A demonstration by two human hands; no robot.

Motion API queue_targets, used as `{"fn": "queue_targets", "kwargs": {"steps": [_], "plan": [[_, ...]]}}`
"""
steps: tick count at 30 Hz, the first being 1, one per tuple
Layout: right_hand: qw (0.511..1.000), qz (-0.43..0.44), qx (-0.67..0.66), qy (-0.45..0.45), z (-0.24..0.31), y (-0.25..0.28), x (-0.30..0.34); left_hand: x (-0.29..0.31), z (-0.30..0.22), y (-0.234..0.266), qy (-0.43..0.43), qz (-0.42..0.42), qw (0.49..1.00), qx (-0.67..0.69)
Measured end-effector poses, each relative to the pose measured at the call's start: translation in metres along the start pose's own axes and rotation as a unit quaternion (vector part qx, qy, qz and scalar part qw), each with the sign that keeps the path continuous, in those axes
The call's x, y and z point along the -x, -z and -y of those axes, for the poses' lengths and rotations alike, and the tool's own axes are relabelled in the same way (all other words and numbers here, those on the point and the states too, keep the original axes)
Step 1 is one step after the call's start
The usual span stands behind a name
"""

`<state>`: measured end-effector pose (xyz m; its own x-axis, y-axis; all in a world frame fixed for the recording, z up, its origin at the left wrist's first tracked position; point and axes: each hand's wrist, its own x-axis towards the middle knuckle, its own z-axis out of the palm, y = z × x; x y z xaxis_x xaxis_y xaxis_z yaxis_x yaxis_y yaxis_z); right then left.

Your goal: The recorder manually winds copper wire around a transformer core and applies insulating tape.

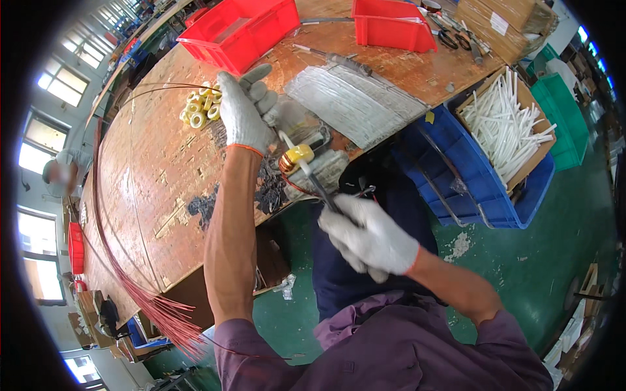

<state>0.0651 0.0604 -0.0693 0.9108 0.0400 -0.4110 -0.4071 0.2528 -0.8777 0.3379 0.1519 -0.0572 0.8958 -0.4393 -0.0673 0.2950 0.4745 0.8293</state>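
Observation:
My left hand (246, 116), in a white glove with an orange cuff, is raised over the table. Its fingers are closed at a thin copper-coloured wire (176, 86) that trails off to the left. My right hand (372, 234), gloved alike, grips a dark-handled hand tool (319, 188) whose tip meets a small ring coil (297, 158). Yellow covers the ring, and copper turns show on one side. A reddish wire (297, 189) curves below it. The coil is at the table's near edge, by a fixture partly hidden behind it. Several yellow rings (199, 107) lie piled beside my left hand.
Red bins (238, 36) stand at the back, with scissors (450, 39) and a cardboard box (505, 23) farther right. A flat wrapped pack (355, 104) lies mid-table. White tubes (505, 127) fill a box in a blue crate (450, 169). Long red wires (153, 309) hang off the left edge.

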Motion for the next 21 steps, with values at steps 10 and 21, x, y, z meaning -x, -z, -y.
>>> {"fn": "queue_targets", "kwargs": {"steps": [10,21], "plan": [[0.961,-0.068,0.223,0.15,-0.043,0.0,0.076,0.055,-0.093,0.03,-0.095,0.021,0.981,-0.169],[0.936,0.269,0.208,0.09,-0.094,0.032,0.301,0.169,0.03,-0.034,-0.351,0.066,0.804,-0.476]]}}
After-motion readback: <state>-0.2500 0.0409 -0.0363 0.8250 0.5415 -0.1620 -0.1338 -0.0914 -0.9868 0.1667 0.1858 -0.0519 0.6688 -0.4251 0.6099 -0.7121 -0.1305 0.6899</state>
